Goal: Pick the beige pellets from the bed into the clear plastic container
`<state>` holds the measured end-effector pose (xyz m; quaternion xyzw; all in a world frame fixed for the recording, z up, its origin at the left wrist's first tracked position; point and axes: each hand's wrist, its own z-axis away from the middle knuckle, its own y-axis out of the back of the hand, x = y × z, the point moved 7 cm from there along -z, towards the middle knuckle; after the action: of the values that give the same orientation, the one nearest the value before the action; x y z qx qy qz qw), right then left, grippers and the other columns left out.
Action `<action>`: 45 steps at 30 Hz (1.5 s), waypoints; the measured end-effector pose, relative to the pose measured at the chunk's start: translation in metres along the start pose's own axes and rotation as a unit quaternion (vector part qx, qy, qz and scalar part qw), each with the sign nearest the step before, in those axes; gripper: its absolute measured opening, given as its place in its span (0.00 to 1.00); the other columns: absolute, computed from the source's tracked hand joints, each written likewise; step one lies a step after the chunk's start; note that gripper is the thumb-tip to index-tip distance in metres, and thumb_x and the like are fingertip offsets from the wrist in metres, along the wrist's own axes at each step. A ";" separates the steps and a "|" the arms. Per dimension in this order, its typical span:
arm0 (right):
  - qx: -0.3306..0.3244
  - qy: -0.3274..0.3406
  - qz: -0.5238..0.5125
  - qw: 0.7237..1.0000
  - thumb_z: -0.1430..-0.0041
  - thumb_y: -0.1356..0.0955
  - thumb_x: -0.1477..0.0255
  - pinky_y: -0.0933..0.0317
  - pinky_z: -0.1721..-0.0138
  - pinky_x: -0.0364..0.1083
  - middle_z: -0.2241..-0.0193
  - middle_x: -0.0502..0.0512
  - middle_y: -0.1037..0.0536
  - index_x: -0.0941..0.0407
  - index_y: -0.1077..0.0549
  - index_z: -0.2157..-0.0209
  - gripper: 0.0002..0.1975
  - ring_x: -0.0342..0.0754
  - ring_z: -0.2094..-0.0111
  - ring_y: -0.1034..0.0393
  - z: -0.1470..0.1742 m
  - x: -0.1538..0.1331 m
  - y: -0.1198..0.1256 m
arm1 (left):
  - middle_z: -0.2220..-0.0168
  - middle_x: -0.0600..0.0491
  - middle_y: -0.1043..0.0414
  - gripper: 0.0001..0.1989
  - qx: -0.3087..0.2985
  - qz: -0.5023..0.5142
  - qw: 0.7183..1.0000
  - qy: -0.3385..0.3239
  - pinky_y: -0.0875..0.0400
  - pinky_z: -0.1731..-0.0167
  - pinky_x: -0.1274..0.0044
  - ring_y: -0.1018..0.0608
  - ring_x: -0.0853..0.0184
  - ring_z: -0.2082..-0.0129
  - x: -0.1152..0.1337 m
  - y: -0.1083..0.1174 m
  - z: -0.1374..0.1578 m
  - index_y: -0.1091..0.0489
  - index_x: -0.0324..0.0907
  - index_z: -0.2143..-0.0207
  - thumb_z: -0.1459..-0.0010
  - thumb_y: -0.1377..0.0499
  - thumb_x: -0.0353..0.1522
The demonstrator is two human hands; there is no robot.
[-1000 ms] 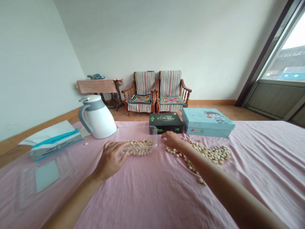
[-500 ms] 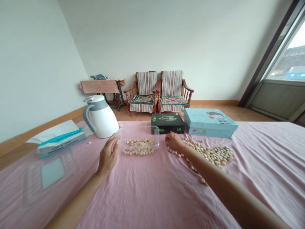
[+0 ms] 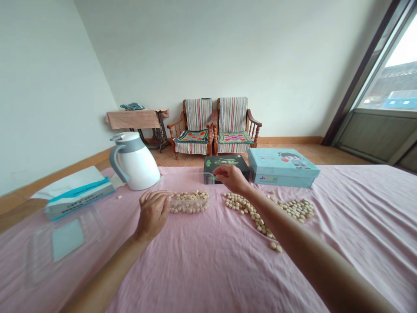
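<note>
My left hand (image 3: 153,211) rests at the left end of a clear plastic container (image 3: 211,194), its fingers stretched out along the edge. Inside the container lie many small, round, cream-coloured pieces (image 3: 190,202). My right hand (image 3: 232,177) is raised just beyond the container's right end, in front of a black box (image 3: 208,161). Its fingertips are pinched together; what they hold, if anything, cannot be made out. Beneath and beside my right forearm spreads a loose pile of the same round pieces (image 3: 298,210), partly hidden by the arm.
A white jug with a grey handle (image 3: 140,167) stands behind my left hand. Farther left are a tissue pack (image 3: 80,195) and a clear plastic lid (image 3: 94,237). A light-blue box (image 3: 282,180) sits at the back right on the pink cloth (image 3: 202,269).
My right hand has lifted from the loose pieces and moved slightly left towards the container. My left hand has shifted right onto the container's left end. The view has turned slightly.
</note>
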<state>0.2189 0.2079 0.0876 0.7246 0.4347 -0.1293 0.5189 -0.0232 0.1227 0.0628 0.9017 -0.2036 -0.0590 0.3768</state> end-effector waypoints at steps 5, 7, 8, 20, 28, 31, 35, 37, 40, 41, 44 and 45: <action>-0.115 -0.055 0.181 0.975 0.52 0.37 0.82 0.41 0.62 0.42 0.66 0.57 0.21 0.57 0.22 0.67 0.14 0.48 0.62 0.28 0.016 0.044 -0.027 | 0.65 0.49 0.24 0.13 -0.003 0.011 1.000 -0.003 0.41 0.54 0.67 0.26 0.64 0.61 -0.002 -0.001 0.000 0.30 0.41 0.68 0.38 0.53 0.32; -0.142 -0.058 0.213 0.965 0.52 0.36 0.82 0.41 0.61 0.43 0.64 0.58 0.21 0.56 0.22 0.66 0.14 0.49 0.60 0.29 0.023 0.054 -0.039 | 0.67 0.49 0.25 0.13 -0.004 0.010 1.000 -0.002 0.41 0.54 0.67 0.26 0.64 0.62 -0.002 -0.001 0.000 0.30 0.41 0.69 0.38 0.54 0.32; -0.146 -0.056 0.223 0.962 0.51 0.36 0.81 0.41 0.61 0.43 0.63 0.59 0.22 0.56 0.22 0.66 0.14 0.49 0.60 0.29 0.025 0.056 -0.044 | 0.67 0.50 0.25 0.14 -0.005 0.009 1.000 -0.002 0.41 0.54 0.67 0.26 0.64 0.63 -0.001 -0.001 0.000 0.30 0.41 0.69 0.38 0.54 0.32; 0.077 0.006 0.049 0.996 0.50 0.37 0.78 0.39 0.65 0.40 0.71 0.54 0.26 0.59 0.25 0.67 0.10 0.41 0.72 0.33 0.004 0.011 -0.002 | 0.72 0.50 0.29 0.13 -0.005 0.000 1.000 -0.004 0.40 0.53 0.67 0.28 0.63 0.65 0.000 -0.003 0.002 0.34 0.42 0.72 0.38 0.55 0.31; 0.050 0.044 -0.035 0.997 0.49 0.36 0.78 0.39 0.66 0.39 0.69 0.52 0.23 0.57 0.25 0.65 0.11 0.40 0.71 0.32 0.000 -0.016 -0.004 | 0.72 0.50 0.29 0.14 -0.020 0.003 1.000 -0.003 0.41 0.51 0.66 0.28 0.63 0.65 0.001 -0.003 0.002 0.34 0.42 0.72 0.38 0.55 0.32; 0.022 0.012 0.051 0.998 0.50 0.37 0.80 0.41 0.67 0.40 0.72 0.52 0.23 0.58 0.24 0.69 0.11 0.41 0.71 0.32 0.008 0.005 0.000 | 0.72 0.50 0.28 0.14 -0.016 0.000 1.000 -0.004 0.40 0.52 0.66 0.28 0.62 0.66 0.001 -0.003 0.002 0.34 0.41 0.72 0.38 0.55 0.32; -0.134 0.008 0.164 0.977 0.53 0.37 0.82 0.44 0.66 0.40 0.72 0.53 0.23 0.58 0.24 0.72 0.11 0.44 0.69 0.31 0.028 0.026 -0.019 | 0.73 0.50 0.29 0.14 -0.005 -0.003 1.000 -0.009 0.40 0.53 0.66 0.28 0.62 0.66 0.001 -0.003 0.002 0.34 0.41 0.72 0.38 0.55 0.32; -0.199 0.025 0.201 0.959 0.53 0.36 0.81 0.45 0.66 0.40 0.70 0.55 0.23 0.58 0.24 0.70 0.11 0.45 0.67 0.31 0.041 0.028 -0.031 | 0.73 0.50 0.29 0.14 -0.002 -0.005 1.000 -0.010 0.40 0.53 0.66 0.28 0.62 0.67 0.001 -0.003 0.002 0.34 0.41 0.73 0.38 0.54 0.32; -0.229 0.048 0.243 0.941 0.50 0.37 0.80 0.45 0.66 0.41 0.66 0.58 0.25 0.59 0.26 0.67 0.10 0.46 0.65 0.32 0.056 0.027 -0.042 | 0.73 0.50 0.29 0.14 -0.001 -0.011 1.000 -0.011 0.39 0.53 0.66 0.28 0.62 0.67 0.000 -0.004 0.002 0.34 0.41 0.74 0.38 0.54 0.32; -0.230 0.049 0.257 0.937 0.50 0.37 0.81 0.45 0.66 0.41 0.65 0.59 0.26 0.59 0.26 0.67 0.10 0.46 0.64 0.32 0.059 0.027 -0.045 | 0.74 0.50 0.29 0.14 -0.001 -0.013 1.000 -0.012 0.39 0.53 0.66 0.28 0.62 0.67 0.000 -0.004 0.002 0.35 0.41 0.74 0.38 0.54 0.32; -0.232 0.045 0.296 0.925 0.49 0.38 0.83 0.46 0.67 0.42 0.65 0.60 0.27 0.60 0.28 0.67 0.11 0.48 0.63 0.33 0.064 0.029 -0.050 | 0.73 0.50 0.29 0.14 0.001 -0.015 1.000 -0.014 0.39 0.53 0.67 0.28 0.62 0.67 0.000 -0.003 0.003 0.35 0.41 0.73 0.38 0.55 0.31; -0.232 0.043 0.303 0.923 0.50 0.38 0.83 0.46 0.67 0.43 0.65 0.60 0.27 0.60 0.28 0.67 0.11 0.49 0.63 0.33 0.064 0.030 -0.051 | 0.73 0.50 0.29 0.14 0.002 -0.015 1.000 -0.015 0.39 0.53 0.67 0.28 0.62 0.67 0.000 -0.003 0.003 0.35 0.41 0.73 0.38 0.54 0.32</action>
<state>0.2145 0.1712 0.0086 0.6857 0.2345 0.1700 0.6678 -0.0227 0.1226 0.0586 0.9042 -0.1959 -0.0773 0.3715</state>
